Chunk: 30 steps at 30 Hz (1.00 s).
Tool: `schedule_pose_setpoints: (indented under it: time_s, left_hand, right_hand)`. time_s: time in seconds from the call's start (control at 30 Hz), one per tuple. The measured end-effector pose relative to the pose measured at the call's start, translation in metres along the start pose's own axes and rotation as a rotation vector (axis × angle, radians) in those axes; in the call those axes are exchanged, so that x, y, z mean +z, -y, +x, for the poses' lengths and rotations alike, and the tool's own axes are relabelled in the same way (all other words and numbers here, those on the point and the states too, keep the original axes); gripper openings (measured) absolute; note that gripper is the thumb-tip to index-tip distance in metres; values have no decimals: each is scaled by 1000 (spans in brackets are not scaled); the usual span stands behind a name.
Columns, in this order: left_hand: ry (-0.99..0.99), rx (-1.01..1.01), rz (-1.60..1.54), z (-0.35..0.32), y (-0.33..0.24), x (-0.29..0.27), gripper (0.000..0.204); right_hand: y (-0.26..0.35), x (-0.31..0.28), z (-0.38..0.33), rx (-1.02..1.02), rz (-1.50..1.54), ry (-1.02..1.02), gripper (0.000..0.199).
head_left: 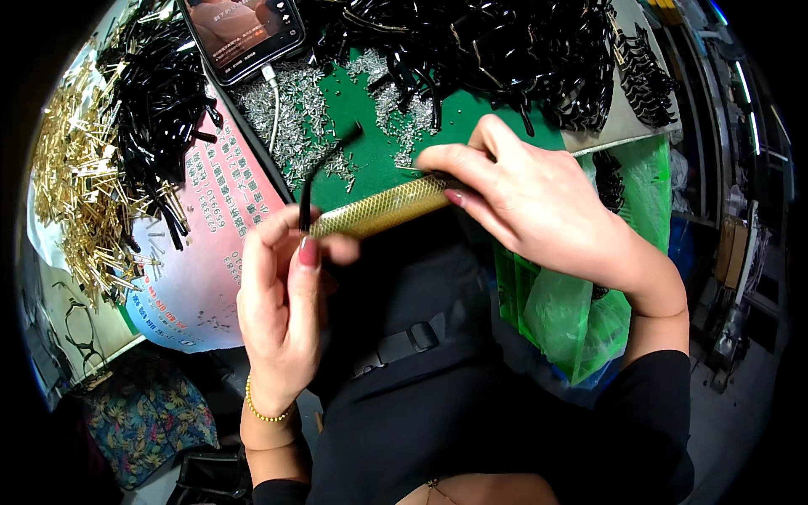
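Between the thumb and fingers of my left hand [279,295] is a thin black eyeglass temple [307,187]. It stands up from the grip, and its bent end points up and to the right. My right hand [539,202] is closed over the right end of a gold cylinder [379,210] with a net-like pattern. The thumb lies at its near side and the index finger reaches across the top. The cylinder's left end comes close to my left fingers, slightly blurred. A tiny silver pin shows by my right index fingertip; whether it is held is unclear.
Small silver pins [290,105] lie scattered on the green mat [353,105]. Black temples [505,55] are heaped behind, and gold metal pieces [76,168] at left. A phone [244,38] with a white cable [273,101] lies at the back. Green plastic bags [581,320] hang at right.
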<state>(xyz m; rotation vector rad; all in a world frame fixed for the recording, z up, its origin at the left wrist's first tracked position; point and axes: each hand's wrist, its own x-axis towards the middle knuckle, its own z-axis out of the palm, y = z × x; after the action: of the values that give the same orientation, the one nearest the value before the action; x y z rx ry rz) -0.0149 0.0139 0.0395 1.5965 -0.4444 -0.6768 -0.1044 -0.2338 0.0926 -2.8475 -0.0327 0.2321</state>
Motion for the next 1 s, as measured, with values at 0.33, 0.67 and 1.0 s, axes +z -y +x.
schedule_pose_setpoints:
  time_s: [0.33,0.67,1.0]
  left_hand:
    - [-7,-60,-45,18,-13,10,31]
    - [-83,-142,-63,4,-4,-5,23]
    - [-114,32,138,7,4,1,19]
  right_hand:
    - [-1,5,8,67,5,37,41]
    - [4,-6,23,38,-45,177,41]
    - [44,-22,45,367,1180,628,47]
